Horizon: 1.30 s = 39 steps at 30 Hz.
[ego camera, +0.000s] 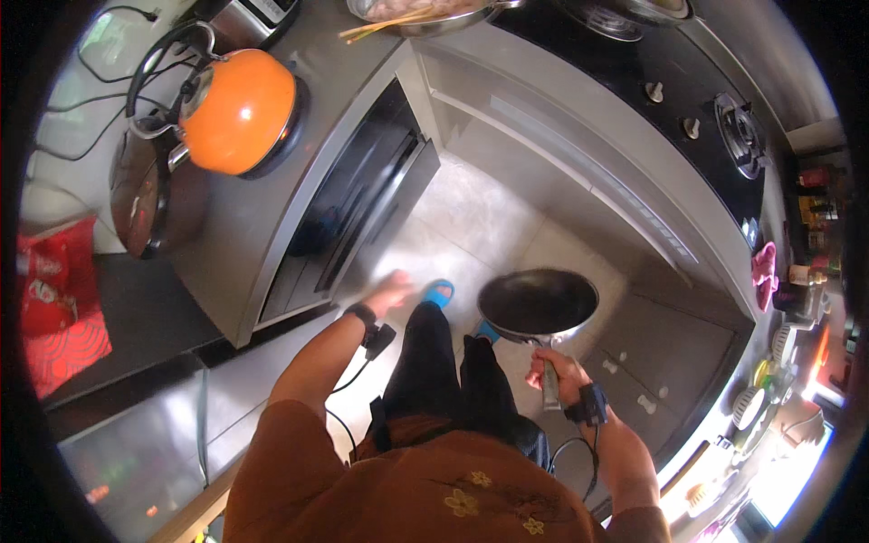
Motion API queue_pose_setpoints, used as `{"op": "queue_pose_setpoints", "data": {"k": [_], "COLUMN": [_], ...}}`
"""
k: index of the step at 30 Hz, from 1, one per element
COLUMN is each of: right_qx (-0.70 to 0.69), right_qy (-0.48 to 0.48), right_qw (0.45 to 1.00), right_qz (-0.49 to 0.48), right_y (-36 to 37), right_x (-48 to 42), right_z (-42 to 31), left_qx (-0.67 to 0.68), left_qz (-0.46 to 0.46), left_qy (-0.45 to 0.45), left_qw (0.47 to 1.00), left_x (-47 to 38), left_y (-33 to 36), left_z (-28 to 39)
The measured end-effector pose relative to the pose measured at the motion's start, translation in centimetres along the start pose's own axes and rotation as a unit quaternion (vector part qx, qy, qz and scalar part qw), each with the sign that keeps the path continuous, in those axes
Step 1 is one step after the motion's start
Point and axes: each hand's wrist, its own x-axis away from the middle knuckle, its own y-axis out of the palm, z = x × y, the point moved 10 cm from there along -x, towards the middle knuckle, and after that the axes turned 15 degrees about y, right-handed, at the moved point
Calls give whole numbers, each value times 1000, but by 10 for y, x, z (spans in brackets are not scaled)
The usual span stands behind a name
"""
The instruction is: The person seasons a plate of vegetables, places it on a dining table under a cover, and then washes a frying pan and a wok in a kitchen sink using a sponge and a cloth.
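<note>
My right hand [558, 370] is closed around the handle of a dark-coated frying pan [538, 303], which it holds over the floor in front of my legs. The pan's inside faces up and nothing shows in it. My left hand [390, 290] is blurred and hangs over the floor beside the lower oven door; I see nothing in it, but whether its fingers are apart is unclear. Both wrists wear black bands with cables.
An orange kettle [239, 112] stands on the left counter by a dark lidded pan [141, 197] and a red bag [60, 305]. A built-in oven [353, 210] has its door partly down. Ahead, a metal pan of food [445, 26] with chopsticks [387, 26] sits near the gas hob [740, 136].
</note>
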Motion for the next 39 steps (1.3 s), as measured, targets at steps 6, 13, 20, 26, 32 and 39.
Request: {"op": "queue_pose_setpoints", "data": {"k": [6,13,20,26,32,39], "right_qx": [-16,-92,-157,-154,-144,18], "right_qy": [-40,-71,-71,-123,-45,-53], "right_qw": [981,965,964,969,977,961], "right_qz": [190,236,204,152,154,271], "right_y": [-16,-40,-18,14,-9,-30], "right_x": [20,1,-9,-2,-21,-31], "right_z": [16,34,49,51,84,90], "left_qx": [-68,-28,-56,-55,-77,29], "left_qz": [55,148,136,169,144,-97], "left_qy": [17,64,54,-13,-114,-24], "left_qw": [996,987,988,984,980,995], "left_x": [-104,-146,-154,-163,-169,-155], "left_y": [-72,-107,-125,-162,-167,-45], "left_z": [-91,-87,-88,-135,-148,-56]}}
